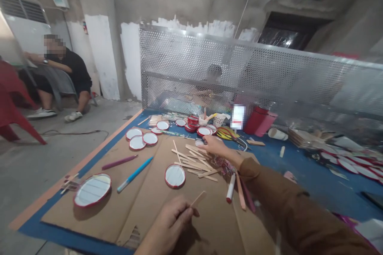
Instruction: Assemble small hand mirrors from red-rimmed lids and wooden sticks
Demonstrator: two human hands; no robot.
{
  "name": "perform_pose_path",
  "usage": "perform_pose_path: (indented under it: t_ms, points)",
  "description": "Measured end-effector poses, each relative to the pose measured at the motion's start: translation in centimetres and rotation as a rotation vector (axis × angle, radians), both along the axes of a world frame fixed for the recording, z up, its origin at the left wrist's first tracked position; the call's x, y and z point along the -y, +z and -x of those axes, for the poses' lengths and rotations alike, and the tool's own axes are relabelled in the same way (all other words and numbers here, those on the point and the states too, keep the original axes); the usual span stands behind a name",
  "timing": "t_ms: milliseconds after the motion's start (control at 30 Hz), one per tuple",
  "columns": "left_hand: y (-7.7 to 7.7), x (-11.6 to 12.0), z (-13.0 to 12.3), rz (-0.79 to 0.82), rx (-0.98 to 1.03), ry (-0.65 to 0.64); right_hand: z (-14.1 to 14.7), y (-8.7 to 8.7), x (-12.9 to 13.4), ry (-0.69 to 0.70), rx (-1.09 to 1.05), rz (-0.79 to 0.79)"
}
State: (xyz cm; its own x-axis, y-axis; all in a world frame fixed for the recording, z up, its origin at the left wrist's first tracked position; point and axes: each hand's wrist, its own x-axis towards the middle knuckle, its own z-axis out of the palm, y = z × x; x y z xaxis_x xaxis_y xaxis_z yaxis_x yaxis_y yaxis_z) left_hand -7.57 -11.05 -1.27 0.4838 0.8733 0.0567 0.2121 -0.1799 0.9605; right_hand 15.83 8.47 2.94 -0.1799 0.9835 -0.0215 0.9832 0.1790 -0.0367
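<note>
Low in the head view, my left hand (173, 221) is closed around a wooden craft stick (198, 198), which points up and to the right. Farther out, my right hand (216, 146) reaches across the cardboard sheet (143, 197). Its fingers are bent together beside a small pale round thing (199, 142), too small to make out. Between my hands lies a loose pile of craft sticks (193, 162). A round white disc with a red rim (175, 176) is just left of the pile. Tangled thread (224, 164) lies under my right wrist.
A larger red-rimmed disc (93, 190), a blue pen (135, 174) and a purple pen (120, 162) lie at left. Beyond are several red-rimmed discs (137, 142), yellow-handled scissors (225, 133) and a perforated metal screen (179, 67). A person (74, 61) sits far left.
</note>
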Motion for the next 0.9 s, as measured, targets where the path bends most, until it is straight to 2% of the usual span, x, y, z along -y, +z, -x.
perform_pose_path:
  t_ms: [133,267,433,567,700,900]
  points:
    - [-0.7,-0.1,0.1,-0.044,0.017,-0.041,1.0,-1.2,-2.2,-0.003,0.024,0.037]
    - [-1.4,-0.4,0.2,-0.112,0.024,-0.084,0.8,-1.5,-2.7,0.015,0.027,0.064]
    - [-2.2,-0.8,0.1,-0.207,0.022,-0.157,-0.7,0.7,-3.0,0.038,0.02,0.043]
    - [-3.5,-1.1,-0.5,-0.257,0.015,-0.166,-1.0,2.5,-4.7,0.046,0.04,0.012]
    - [-5.5,-1.2,-1.3,-0.318,0.017,-0.096,0.8,2.6,-7.1,0.097,0.066,0.028]
    - [-7.7,-2.0,-2.7,-0.33,-0.109,-0.096,6.2,0.7,-9.8,0.178,0.082,-0.034]
